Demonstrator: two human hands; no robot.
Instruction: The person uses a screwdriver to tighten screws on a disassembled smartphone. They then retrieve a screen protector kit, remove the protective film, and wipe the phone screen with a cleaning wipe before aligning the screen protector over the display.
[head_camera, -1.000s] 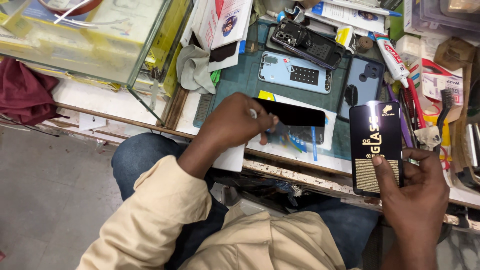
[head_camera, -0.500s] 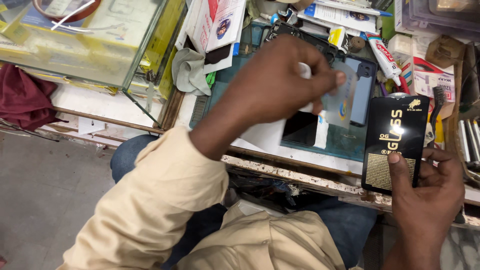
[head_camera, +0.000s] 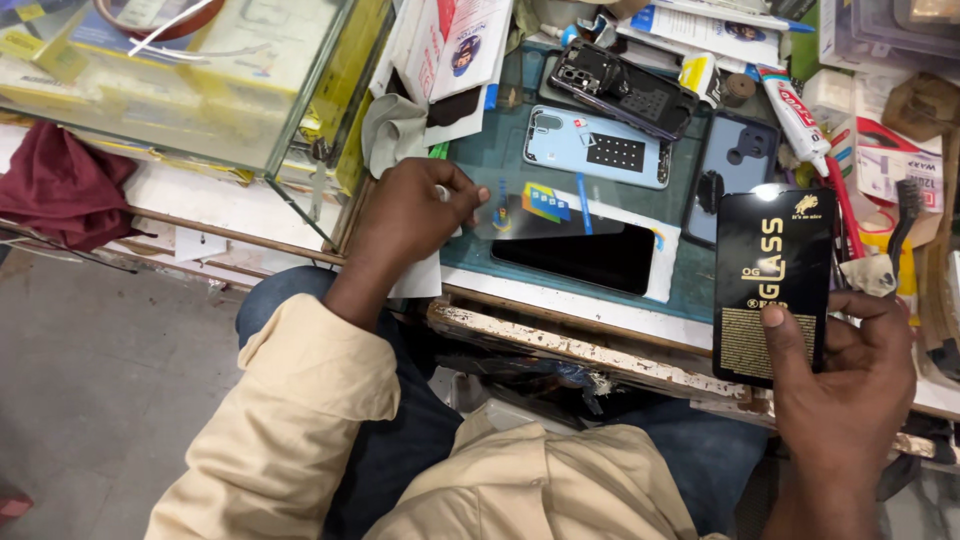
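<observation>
Worktop (head_camera: 560, 300): a cluttered bench with a teal mat, its front edge worn and chipped.
Glass case (head_camera: 200, 90): a big clear box at the far left of the worktop, with yellow edges.
Red cloth (head_camera: 60, 185): it lies crumpled left of the glass case.
Black packet (head_camera: 772, 285): a flat, glossy black package with gold print, held upright over the right part of the worktop's front edge.
Right hand (head_camera: 845, 385): closed around the lower end of the black packet, thumb on its front, fingers behind.
Phone (head_camera: 585, 255): a dark screen, face up on a white sheet on the mat, between the two hands.
Left hand (head_camera: 410, 215): fingertips pinched together on the left end of a clear film.
Clear film (head_camera: 535, 210): thin and shiny, with coloured stickers, just above the phone's far edge.
Light blue back cover (head_camera: 595, 150): it lies flat on the mat behind the phone.
Tube (head_camera: 795, 115): white and red, at the right of the mat.
</observation>
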